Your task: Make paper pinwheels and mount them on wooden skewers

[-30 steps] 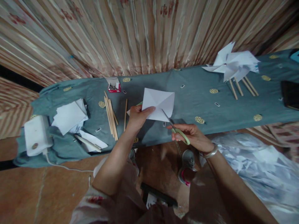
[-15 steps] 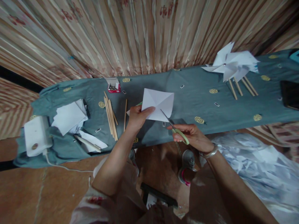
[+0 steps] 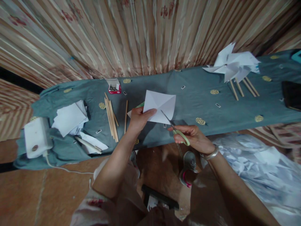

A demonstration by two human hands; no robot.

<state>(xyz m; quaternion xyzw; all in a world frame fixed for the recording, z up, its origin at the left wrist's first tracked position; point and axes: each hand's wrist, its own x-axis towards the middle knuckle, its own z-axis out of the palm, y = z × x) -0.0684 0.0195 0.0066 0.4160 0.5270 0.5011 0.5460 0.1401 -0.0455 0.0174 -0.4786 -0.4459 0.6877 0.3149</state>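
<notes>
My left hand (image 3: 140,118) pinches the left edge of a white square sheet of paper (image 3: 162,102), thumb on top. Diagonal creases cross on the sheet, which is held above the table. My right hand (image 3: 191,137) is closed round the pale green handles of a pair of scissors (image 3: 180,135). The blades reach up and left along the paper's lower right corner, their tip near its middle. Part of a green and white piece shows beneath my left hand, mostly hidden.
Wooden sticks (image 3: 111,117) and a red box of small metal pins (image 3: 114,87) lie left on the cloth-covered table (image 3: 195,94). Further left are a paper stack (image 3: 70,119) and a white power box (image 3: 37,138). Paper pinwheels (image 3: 232,62) lie at right, above a plastic bag of paper (image 3: 261,166).
The paper has shifted very slightly down and to the right against the scissors. Both hands stay nearly where they were.
</notes>
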